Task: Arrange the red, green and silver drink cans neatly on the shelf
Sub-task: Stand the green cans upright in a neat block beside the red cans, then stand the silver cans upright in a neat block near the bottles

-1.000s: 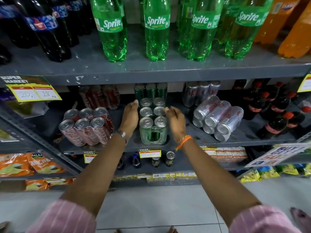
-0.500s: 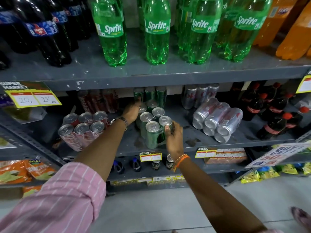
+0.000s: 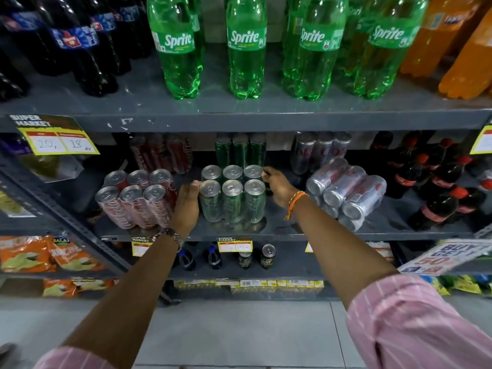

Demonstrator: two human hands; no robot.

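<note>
A shrink-wrapped pack of green cans (image 3: 233,198) stands upright in the middle of the grey middle shelf (image 3: 292,233), its long side facing me. My left hand (image 3: 186,206) presses flat against the pack's left side. My right hand (image 3: 278,186) grips its right rear corner. To the left a pack of red cans (image 3: 135,199) leans backward. At the right a pack of silver cans (image 3: 346,193) lies tilted on its side. Loose red, green and silver cans (image 3: 239,150) stand in rows at the back.
Large green Sprite bottles (image 3: 246,49), dark cola bottles and orange bottles fill the shelf above. Small cola bottles (image 3: 436,193) stand at the right of the can shelf. Price tags hang on the shelf edges. Small cans and bottles sit on the lower shelf; snack bags at lower left.
The green pack has been turned from end-on, through a diagonal, to broadside and now stands square. My left hand moved to its left side, my right hand to its right rear.
</note>
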